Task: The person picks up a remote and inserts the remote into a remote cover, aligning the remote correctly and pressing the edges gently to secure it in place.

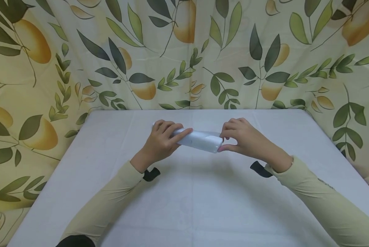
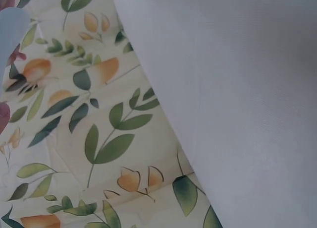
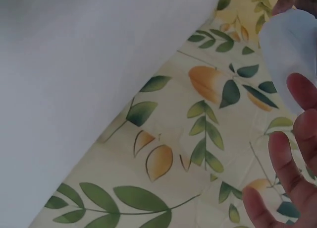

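A long, smooth, bluish-white bottle is held above the table, lying nearly level with its right end slightly lower. My left hand grips its left part from above, the thumb stretched along the top. At the right end, my right hand pinches the rim between thumb and curled fingers. The right wrist view shows the bottle's rounded end with a fingertip on it; the other fingers are spread below. Only a sliver of the bottle appears in the left wrist view. Its far left end is mostly hidden by the left hand.
A white cloth covers the table. Behind it and along the left side hangs a curtain printed with leaves and orange fruit. Dark straps sit at both wrists, and a dark round shape shows at the bottom left.
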Demonstrator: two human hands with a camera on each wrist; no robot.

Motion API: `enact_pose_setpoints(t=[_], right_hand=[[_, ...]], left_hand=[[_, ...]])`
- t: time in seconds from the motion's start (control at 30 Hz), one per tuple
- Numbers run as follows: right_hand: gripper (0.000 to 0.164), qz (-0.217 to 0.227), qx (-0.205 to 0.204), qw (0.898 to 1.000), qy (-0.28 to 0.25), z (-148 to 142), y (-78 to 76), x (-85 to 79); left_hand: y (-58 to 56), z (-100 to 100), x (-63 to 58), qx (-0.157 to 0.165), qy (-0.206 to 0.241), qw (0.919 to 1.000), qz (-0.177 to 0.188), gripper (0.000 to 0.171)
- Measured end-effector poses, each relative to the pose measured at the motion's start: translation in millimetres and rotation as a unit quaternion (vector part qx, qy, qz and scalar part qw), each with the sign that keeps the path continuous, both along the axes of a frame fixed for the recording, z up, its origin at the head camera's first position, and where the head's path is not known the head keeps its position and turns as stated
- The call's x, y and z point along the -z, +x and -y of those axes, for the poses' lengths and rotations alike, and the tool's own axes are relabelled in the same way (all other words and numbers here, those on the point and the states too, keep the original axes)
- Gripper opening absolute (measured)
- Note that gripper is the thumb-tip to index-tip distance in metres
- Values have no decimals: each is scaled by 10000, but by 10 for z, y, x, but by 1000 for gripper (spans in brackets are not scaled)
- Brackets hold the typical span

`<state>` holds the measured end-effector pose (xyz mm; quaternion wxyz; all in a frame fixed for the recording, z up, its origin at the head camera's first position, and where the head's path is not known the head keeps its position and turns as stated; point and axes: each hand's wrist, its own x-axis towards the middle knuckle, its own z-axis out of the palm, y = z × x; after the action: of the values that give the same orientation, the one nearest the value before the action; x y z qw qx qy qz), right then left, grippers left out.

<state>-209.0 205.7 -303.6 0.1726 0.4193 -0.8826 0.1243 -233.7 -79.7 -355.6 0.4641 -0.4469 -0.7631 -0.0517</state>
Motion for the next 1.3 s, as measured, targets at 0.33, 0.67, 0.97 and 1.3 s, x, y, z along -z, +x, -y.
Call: enact_pose_setpoints(t=[0.33, 0.67, 0.97, 1.3], right_hand=[[21, 887, -334, 9953, 220, -8, -60, -24], [15, 1870, -516, 9810, 96, -21, -96, 24], [12, 485, -335, 9979, -276, 14, -3, 146], [21, -3101, -120, 9501, 307, 130, 46, 247]], left_hand=[[-22, -26, 32, 155, -132, 9998, -30, 53], [-13, -13, 64, 350, -140, 9984, -412, 48], [60, 40, 97, 169, 3, 9984, -533, 45], [59, 11, 115, 68, 267, 9996, -5, 48]])
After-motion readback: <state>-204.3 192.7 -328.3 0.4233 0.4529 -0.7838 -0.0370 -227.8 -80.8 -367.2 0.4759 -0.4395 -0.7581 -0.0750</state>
